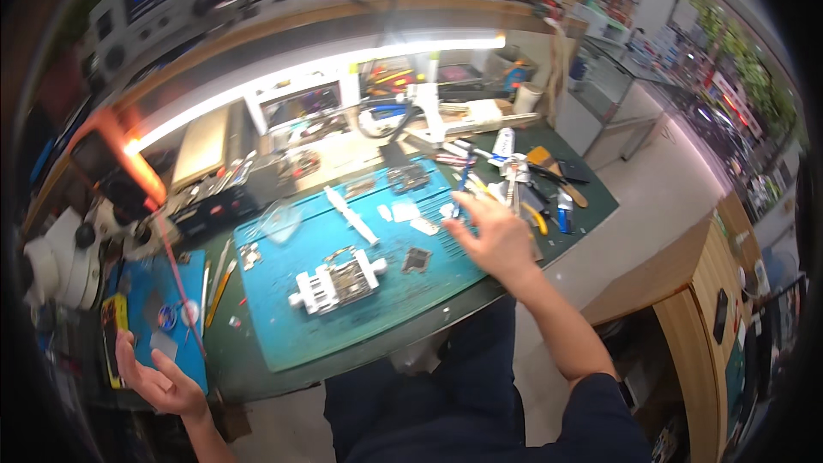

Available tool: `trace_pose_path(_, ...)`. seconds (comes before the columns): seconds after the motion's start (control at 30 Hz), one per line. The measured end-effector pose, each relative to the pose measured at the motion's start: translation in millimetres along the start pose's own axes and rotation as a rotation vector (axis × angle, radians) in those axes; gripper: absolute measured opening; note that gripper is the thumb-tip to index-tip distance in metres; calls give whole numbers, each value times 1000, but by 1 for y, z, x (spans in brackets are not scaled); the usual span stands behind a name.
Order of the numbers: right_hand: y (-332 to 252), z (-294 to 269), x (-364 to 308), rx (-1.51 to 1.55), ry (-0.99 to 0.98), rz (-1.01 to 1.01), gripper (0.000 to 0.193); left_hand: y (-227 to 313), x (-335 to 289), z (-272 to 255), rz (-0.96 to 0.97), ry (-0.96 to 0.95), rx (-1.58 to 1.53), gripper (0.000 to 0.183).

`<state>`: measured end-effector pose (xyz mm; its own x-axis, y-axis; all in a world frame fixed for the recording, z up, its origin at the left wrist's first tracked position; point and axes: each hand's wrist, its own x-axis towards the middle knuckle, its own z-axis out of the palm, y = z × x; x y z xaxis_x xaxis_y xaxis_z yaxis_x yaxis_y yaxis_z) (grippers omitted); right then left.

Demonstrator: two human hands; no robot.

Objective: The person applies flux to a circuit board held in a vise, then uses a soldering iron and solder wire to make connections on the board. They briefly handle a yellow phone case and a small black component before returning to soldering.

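Observation:
My right hand [495, 238] is over the right part of a blue work mat [390, 287], thumb and forefinger closed around the lower end of a slim blue tool [465, 173]; its exact kind is too blurred to tell. My left hand [163, 384] is raised at the lower left, palm up and fingers apart, holding nothing. On the mat, a white clamp-like holder [319, 293] carries a small circuit board [347, 279]. To its right lies a square dark chip-like piece [417, 259]. A white bar [351, 216] and several small white pieces [403, 211] are farther back.
Hand tools and a wooden-handled brush [567, 189] crowd the bench's right end. A microscope [64, 261] and a smaller blue mat [193, 279] stand at left, with a yellow knife [220, 293]. A lit tube [343, 63] runs beneath the shelf holding a bench instrument [150, 0].

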<state>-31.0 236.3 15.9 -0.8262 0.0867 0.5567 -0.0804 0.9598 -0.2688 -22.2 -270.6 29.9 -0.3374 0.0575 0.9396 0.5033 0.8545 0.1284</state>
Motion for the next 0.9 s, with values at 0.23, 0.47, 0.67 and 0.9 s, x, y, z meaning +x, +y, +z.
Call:
trace_pose_path(0.23,8,12,-5,-85,47,55,15,24,4,66,-18,-77,-141,45)
trace_pose_path(0.47,64,-22,-4,-325,96,233,55,8,-3,65,-155,-107,-133,39)
trace_pose_path(0.67,113,-38,10,-81,-148,415,48,-5,-9,73,-144,-111,-147,38)
trace_pose_path(0.9,185,-49,46,507,-41,662,28,-12,-15,75,-159,-106,-196,38)
